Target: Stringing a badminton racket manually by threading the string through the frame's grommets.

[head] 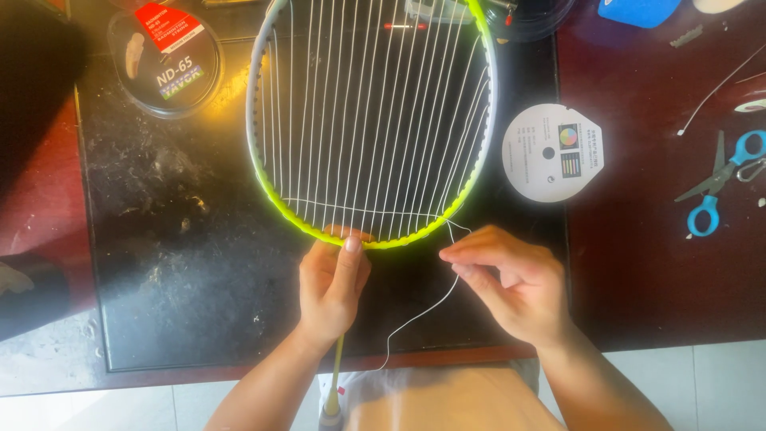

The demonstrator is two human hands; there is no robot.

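A badminton racket [271,191] with a grey and neon-yellow frame lies head-away on a black mat, strung with white vertical strings and one cross string near the throat. My left hand [331,287] grips the racket's throat, with the thumb pressed on the yellow rim. My right hand [511,283] pinches a loose white string [423,311] just right of the frame's lower edge. The string runs from the frame through my fingers and curls down toward my lap. The racket's shaft [338,363] points toward me.
A round clear string package [167,56] with a red label lies at the back left. A white round spool card [552,152] sits right of the racket head. Blue-handled scissors [722,179] lie on the dark red table at the right. A blue object [638,11] is at the top right.
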